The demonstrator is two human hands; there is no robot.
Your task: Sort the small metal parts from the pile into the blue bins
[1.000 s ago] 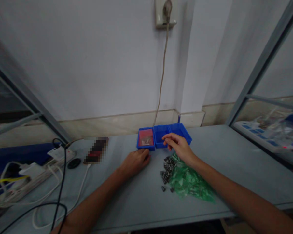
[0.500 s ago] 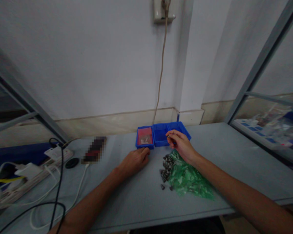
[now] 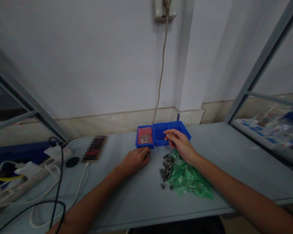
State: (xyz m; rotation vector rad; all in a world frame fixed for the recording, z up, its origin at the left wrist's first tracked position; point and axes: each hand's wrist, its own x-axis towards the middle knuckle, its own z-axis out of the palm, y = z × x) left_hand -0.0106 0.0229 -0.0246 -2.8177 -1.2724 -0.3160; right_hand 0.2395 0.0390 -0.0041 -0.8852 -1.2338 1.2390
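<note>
Right hand: yours (image 3: pixel 179 144) is raised at the front of the middle blue tray (image 3: pixel 160 132), index finger reaching forward and thumb drawn close to it, the other fingers curled. The gap at your fingertips is small; whether they pinch anything, you cannot tell from here.
Left hand: yours (image 3: pixel 135 159) rests on the table, palm down, fingers loosely bent and partly folded under. Your fingertips lie just beside the front wall of the left blue tray (image 3: pixel 144 146); contact is unclear, and the underside is hidden, so you cannot tell whether it holds something.
Dark pieces: your small metallic pieces (image 3: pixel 168 165) lie heaped on the table, between your two hands and nearer to you than the trays. Two loose ones (image 3: pixel 162 186) sit apart on your side of the heap.
Green bag: the crumpled plastic (image 3: pixel 190 180) lies against the right of the heap, partly under your right wrist.
Trays: three blue compartments stand side by side near the wall; your left one holds a pinkish-red sheet (image 3: pixel 144 131) with a clear packet on it, and the right blue tray (image 3: pixel 178 125) is partly behind your right hand.
Table left: a pixelated device (image 3: pixel 94 149), a black disc (image 3: pixel 72 162) and a loaded power strip (image 3: pixel 42 171).
Wall: a socket (image 3: pixel 158 12) with a hanging cord (image 3: pixel 163 58).
</note>
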